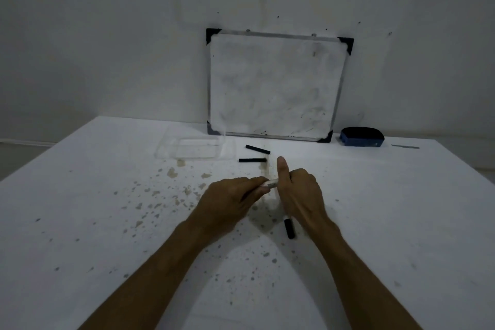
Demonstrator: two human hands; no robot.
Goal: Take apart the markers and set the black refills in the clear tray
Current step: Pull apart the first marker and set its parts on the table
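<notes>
Both hands meet over the middle of the white table (80,209). My left hand (230,201) pinches one end of a white marker body (272,184). My right hand (302,190) wraps around the marker's other end, thumb pointing up. Below the right hand a black cap or marker end (289,228) sticks out; I cannot tell whether it is held or lies on the table. Two black refills (257,149) (252,160) lie on the table just right of the clear tray (163,150), which looks empty.
A small whiteboard (276,86) leans against the wall behind the tray. A blue eraser (361,136) sits to its right, with a thin grey strip (404,146) beyond it. The tabletop has many stains and specks.
</notes>
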